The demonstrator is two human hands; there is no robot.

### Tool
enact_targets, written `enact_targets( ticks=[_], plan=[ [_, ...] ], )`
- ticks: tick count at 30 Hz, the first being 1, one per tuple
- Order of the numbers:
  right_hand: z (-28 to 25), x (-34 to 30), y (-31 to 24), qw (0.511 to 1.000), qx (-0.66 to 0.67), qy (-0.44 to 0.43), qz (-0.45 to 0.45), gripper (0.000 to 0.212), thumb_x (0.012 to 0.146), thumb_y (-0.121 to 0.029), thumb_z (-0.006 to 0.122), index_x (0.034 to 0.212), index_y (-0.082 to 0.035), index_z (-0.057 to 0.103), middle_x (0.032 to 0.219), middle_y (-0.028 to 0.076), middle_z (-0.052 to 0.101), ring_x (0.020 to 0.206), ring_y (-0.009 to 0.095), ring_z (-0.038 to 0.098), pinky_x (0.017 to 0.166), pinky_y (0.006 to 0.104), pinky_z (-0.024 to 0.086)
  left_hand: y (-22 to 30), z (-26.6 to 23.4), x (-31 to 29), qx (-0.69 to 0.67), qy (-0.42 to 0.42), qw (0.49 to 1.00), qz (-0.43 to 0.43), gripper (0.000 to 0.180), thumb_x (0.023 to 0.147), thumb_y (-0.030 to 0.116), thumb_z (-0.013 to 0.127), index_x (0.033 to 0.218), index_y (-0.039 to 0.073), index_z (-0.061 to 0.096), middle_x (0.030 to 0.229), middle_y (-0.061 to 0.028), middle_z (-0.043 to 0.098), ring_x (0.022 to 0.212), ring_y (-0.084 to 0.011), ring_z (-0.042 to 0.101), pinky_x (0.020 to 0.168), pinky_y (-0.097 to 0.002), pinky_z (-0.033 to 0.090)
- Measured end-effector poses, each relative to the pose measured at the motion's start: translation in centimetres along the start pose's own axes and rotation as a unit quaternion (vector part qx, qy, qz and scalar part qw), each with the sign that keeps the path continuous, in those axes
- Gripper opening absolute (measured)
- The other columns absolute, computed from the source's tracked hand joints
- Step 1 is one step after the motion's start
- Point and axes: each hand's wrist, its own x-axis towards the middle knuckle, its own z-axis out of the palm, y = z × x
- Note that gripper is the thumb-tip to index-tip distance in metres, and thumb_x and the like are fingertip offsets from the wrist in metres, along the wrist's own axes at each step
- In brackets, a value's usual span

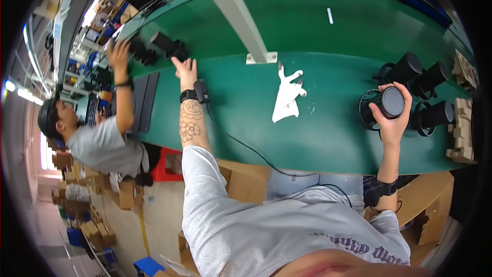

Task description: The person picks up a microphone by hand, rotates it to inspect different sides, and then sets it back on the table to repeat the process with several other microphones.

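My right hand (pixel 392 125) is wrapped round a black cylinder (pixel 393 101) with an open ring frame at its base, at the right of the green bench. Several similar black cylinders with ring frames stand close by, among them one behind (pixel 408 66) and one to the right (pixel 439 113). My left hand (pixel 185 70) reaches to the far left with its fingers apart and nothing in them. Just beyond its fingertips is another black cylinder unit (pixel 169 46); whether they touch it cannot be made out. A white glove (pixel 287 97) lies on the bench between my hands.
A grey metal post (pixel 236 13) rises from the bench (pixel 328 143). Moulded brown pulp trays (pixel 463 131) line the right end. A black cable (pixel 238 141) runs from my left wrist across the bench. At the left, a co-worker (pixel 105 141) raises one arm near dark parts.
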Motion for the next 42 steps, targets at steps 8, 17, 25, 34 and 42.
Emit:
enact_targets(
  ticks=[8,17,25,34,42],
  plan=[
    [-0.9,-2.2,-3.4,0.931,-0.228,0.143,-0.247,0.075,0.072,-0.013,0.074,0.133,0.002,0.035,0.132,0.021,0.043,0.126,0.034,0.042,0.108,0.0478,0.033,1.0,-2.0,4.9,0.057,0.152,0.965,0.204,0.049,0.086,0.035,0.067,0.107,-0.006,0.049,0.101,-0.0171,0.056,0.088,-0.0261,0.056,0.078,-0.0423,0.053],
    [7.1,-4.9,-7.1,0.912,0.258,-0.233,0.219,0.106,0.074,-0.069,0.06,0.146,-0.005,0.014,0.13,0.022,0.045,0.105,0.03,0.06,0.077,0.0387,0.056,4.2,0.5,-27.2,0.315,-0.098,0.763,0.556,0.029,0.071,-0.003,0.067,0.094,0.001,0.05,0.098,-0.0098,0.045,0.089,-0.0248,0.05,0.074,-0.0355,0.047],
    [8.4,-7.0,-6.4,0.863,0.43,-0.087,0.251,0.019,0.093,-0.02,0.054,0.087,-0.002,0.058,0.088,0.007,0.063,0.082,0.012,0.056,0.078,0.0258,0.044,3.0,1.2,-41.9,0.131,-0.354,0.747,0.548,0.058,0.057,0.02,0.088,0.103,0.005,0.056,0.108,-0.0091,0.044,0.083,-0.0272,0.061,0.074,-0.0387,0.054],
    [3.9,-6.3,-6.2,0.935,0.327,-0.064,0.12,0.019,0.091,-0.018,0.051,0.09,0.0,0.054,0.09,0.014,0.058,0.083,0.018,0.058,0.077,0.0309,0.048,8.4,3.9,-47.3,0.378,-0.433,0.701,0.422,0.075,0.049,0.029,0.093,0.11,0.006,0.057,0.106,-0.0095,0.053,0.086,-0.0226,0.056,0.07,-0.032,0.048],
    [3.2,-5.7,-6.8,0.902,0.402,-0.065,0.142,0.02,0.091,-0.019,0.046,0.094,0.001,0.053,0.095,0.016,0.057,0.09,0.024,0.059,0.084,0.0344,0.045,8.8,5.3,-50.0,0.387,-0.447,0.642,0.489,0.063,0.049,0.02,0.088,0.104,0.009,0.06,0.105,-0.0117,0.052,0.083,-0.0221,0.057,0.066,-0.0313,0.05]
  ],
)
